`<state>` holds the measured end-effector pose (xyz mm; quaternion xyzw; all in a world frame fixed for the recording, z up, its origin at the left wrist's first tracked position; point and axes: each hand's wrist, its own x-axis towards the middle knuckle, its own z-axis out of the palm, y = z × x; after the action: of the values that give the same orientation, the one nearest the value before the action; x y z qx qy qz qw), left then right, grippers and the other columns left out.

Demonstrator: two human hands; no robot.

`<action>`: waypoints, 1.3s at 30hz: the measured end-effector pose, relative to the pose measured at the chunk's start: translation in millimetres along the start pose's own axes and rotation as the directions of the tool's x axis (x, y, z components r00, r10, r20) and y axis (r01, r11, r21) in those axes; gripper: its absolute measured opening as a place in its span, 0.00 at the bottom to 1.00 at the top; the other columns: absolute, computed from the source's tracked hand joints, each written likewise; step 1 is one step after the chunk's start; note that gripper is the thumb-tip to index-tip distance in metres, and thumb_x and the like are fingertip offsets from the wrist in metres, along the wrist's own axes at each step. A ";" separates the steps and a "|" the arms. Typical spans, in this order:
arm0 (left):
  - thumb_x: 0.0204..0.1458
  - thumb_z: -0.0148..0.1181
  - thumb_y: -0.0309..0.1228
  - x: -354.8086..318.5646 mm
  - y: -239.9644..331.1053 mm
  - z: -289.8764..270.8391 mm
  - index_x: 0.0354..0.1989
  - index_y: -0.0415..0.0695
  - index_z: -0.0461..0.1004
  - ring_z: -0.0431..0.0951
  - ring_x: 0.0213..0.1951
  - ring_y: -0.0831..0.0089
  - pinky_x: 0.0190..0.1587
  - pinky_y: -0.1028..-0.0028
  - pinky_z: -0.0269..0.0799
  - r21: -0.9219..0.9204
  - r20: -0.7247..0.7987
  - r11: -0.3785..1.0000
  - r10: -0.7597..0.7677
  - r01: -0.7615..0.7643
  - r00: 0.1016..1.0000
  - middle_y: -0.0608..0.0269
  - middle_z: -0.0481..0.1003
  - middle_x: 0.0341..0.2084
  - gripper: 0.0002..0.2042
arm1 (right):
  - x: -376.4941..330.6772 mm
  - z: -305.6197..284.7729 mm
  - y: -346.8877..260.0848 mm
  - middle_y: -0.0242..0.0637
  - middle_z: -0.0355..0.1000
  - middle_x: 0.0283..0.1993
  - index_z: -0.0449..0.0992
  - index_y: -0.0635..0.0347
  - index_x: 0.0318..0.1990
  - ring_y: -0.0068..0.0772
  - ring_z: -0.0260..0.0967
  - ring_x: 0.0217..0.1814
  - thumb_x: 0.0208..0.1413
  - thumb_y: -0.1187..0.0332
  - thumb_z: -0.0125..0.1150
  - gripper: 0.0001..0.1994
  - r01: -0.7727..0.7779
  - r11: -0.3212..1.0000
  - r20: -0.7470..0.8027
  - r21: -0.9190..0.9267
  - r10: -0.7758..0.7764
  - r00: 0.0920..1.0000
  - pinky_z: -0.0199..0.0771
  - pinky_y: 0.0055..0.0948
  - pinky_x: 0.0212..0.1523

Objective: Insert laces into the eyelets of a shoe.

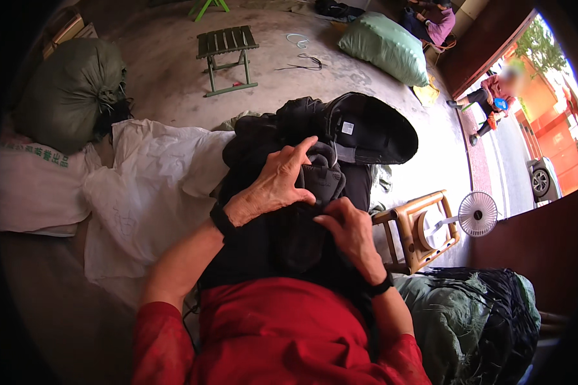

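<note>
Over my lap lies a heap of black fabric pieces (250, 138). Among them, between my hands, is a black padded piece (321, 181) that looks like a shoe upper. My left hand (273, 179) is at its left side, with thumb and forefinger spread apart and the thumb tip against it. Lower on the right, my right hand (352, 231) has its fingers curled in, thumb toward forefinger, at the edge of the same piece. Beyond them, a larger black rounded piece (379, 131) with a hollow inside and a small white label rests on the heap.
White sacks (154, 173) and a stuffed grey-green sack (70, 96) lie left. Ahead stand a folding stool (228, 54) and a pale green sack (385, 48). On the right are a bamboo stool (401, 224), a small fan (477, 213) and a dark bundle (481, 321). Two people sit farther off.
</note>
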<state>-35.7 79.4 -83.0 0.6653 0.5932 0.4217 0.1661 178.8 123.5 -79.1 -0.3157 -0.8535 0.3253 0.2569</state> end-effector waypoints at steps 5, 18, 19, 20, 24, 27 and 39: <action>0.29 0.78 0.29 -5.5 -2.3 -1.0 0.69 0.48 0.51 0.72 0.49 0.55 0.56 0.60 0.65 -0.102 -0.019 0.995 -0.006 0.004 1.000 0.51 0.71 0.44 0.53 | 22.9 -0.5 -17.8 0.42 0.71 0.20 0.71 0.59 0.28 0.47 0.72 0.23 0.52 0.61 0.67 0.13 0.137 0.896 0.126 -0.422 -0.091 0.988 0.69 0.36 0.25; 0.45 0.66 0.25 -53.6 -17.7 -15.8 0.68 0.38 0.50 0.54 0.69 0.53 0.70 0.62 0.49 -0.122 -0.003 0.991 0.052 -0.052 0.999 0.48 0.55 0.67 0.42 | -100.3 -175.6 196.2 0.38 0.68 0.20 0.71 0.62 0.26 0.34 0.67 0.20 0.63 0.62 0.49 0.15 -0.373 0.912 -0.743 -0.169 0.131 0.656 0.66 0.39 0.25; 0.45 0.66 0.25 -59.0 -18.9 -13.1 0.68 0.38 0.50 0.53 0.69 0.53 0.70 0.62 0.49 -0.079 0.003 0.994 0.070 -0.069 0.998 0.48 0.53 0.68 0.41 | -118.2 -189.6 207.7 0.36 0.69 0.19 0.71 0.62 0.26 0.30 0.68 0.19 0.63 0.57 0.49 0.18 -0.586 0.773 -0.852 -0.242 0.120 0.510 0.67 0.32 0.22; 0.45 0.67 0.25 -65.2 -16.4 -10.8 0.68 0.37 0.50 0.54 0.69 0.52 0.70 0.63 0.51 -0.046 0.001 0.998 0.030 -0.030 1.000 0.47 0.51 0.69 0.41 | -137.0 -195.5 200.7 0.36 0.70 0.17 0.70 0.61 0.24 0.28 0.69 0.18 0.62 0.55 0.50 0.20 -0.677 0.723 -0.849 -0.136 0.267 0.456 0.66 0.29 0.18; 0.45 0.68 0.27 -63.6 3.7 -1.4 0.66 0.37 0.54 0.64 0.62 0.49 0.61 0.62 0.65 0.196 -0.059 0.981 0.009 0.003 0.998 0.47 0.53 0.67 0.39 | -189.3 -181.8 241.4 0.36 0.70 0.17 0.76 0.64 0.36 0.24 0.68 0.17 0.62 0.58 0.54 0.16 -0.732 0.640 -0.642 0.233 0.667 0.379 0.66 0.24 0.16; 0.45 0.68 0.27 -64.3 20.4 -18.6 0.63 0.39 0.59 0.76 0.48 0.52 0.48 0.62 0.75 0.246 0.036 0.953 -0.193 0.178 0.981 0.50 0.64 0.59 0.34 | -143.6 -108.0 187.0 0.34 0.73 0.28 0.72 0.63 0.52 0.22 0.69 0.22 0.61 0.62 0.58 0.17 -0.451 0.843 -0.482 0.295 0.538 0.691 0.69 0.20 0.22; 0.52 0.61 0.26 -30.9 -23.8 -84.2 0.34 0.39 0.78 0.76 0.23 0.68 0.29 0.70 0.70 0.161 0.065 0.981 -0.116 0.104 0.991 0.59 0.75 0.22 0.05 | -24.8 -13.7 46.2 0.26 0.71 0.32 0.71 0.55 0.48 0.20 0.67 0.30 0.67 0.58 0.48 0.13 -0.251 -0.396 0.427 0.883 0.458 0.780 0.71 0.21 0.35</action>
<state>-113.2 32.9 -61.8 0.6576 0.6541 0.3388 0.1579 221.4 138.6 -109.0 -0.2738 -0.0953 0.8966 0.3347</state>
